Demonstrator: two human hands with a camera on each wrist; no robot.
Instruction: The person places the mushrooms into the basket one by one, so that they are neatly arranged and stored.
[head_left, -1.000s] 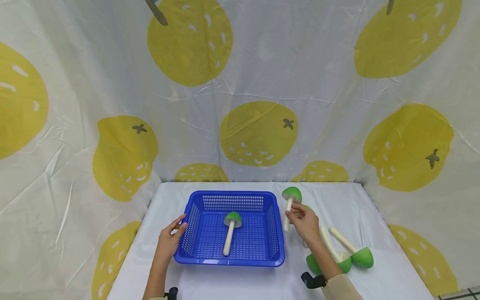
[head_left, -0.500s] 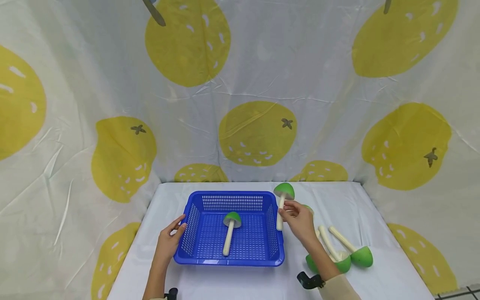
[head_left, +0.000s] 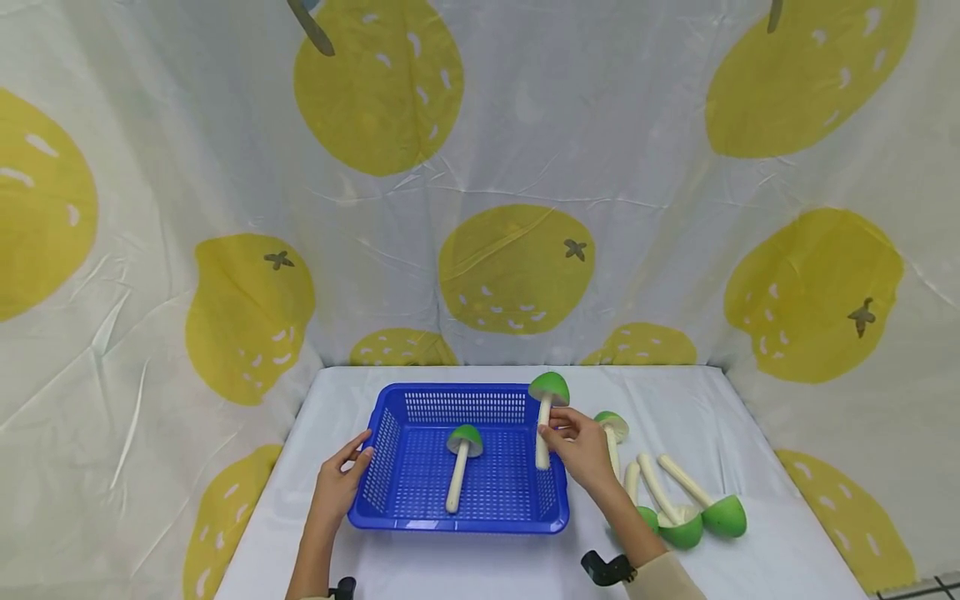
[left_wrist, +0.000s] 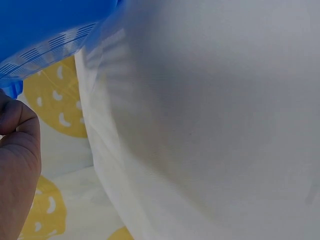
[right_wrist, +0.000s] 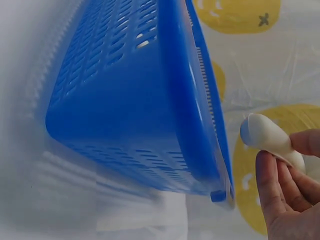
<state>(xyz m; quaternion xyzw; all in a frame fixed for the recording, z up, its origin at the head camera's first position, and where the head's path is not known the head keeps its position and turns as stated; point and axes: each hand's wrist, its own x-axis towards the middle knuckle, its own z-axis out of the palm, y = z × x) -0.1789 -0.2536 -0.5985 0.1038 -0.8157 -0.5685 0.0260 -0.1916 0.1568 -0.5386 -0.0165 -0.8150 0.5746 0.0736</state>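
Observation:
My right hand point(head_left: 583, 450) pinches the pale stem of a toy mushroom point(head_left: 550, 388) with a green cap. The mushroom is held cap up over the right rim of a blue plastic basket point(head_left: 457, 526). In the right wrist view, the stem's end point(right_wrist: 272, 135) shows between thumb and fingers, beside the basket's outer wall point(right_wrist: 115, 110). Inside the basket lies another green-capped mushroom point(head_left: 459, 467), stem toward the front. My left hand point(head_left: 339, 483) grips the basket's left rim; in the left wrist view only part of that hand point(left_wrist: 20, 150) shows, close under the basket point(left_wrist: 55, 30).
Several more green mushrooms lie right of the basket: one at the back point(head_left: 611, 422), others nearer the front point(head_left: 724, 517), partly behind my right forearm. The white-covered table point(head_left: 480, 571) is enclosed by a lemon-print cloth point(head_left: 517, 267).
My right hand has carried its mushroom leftward, from beside the basket to over its right rim. The mushrooms behind that hand show more now. My left hand and the basket have stayed in place.

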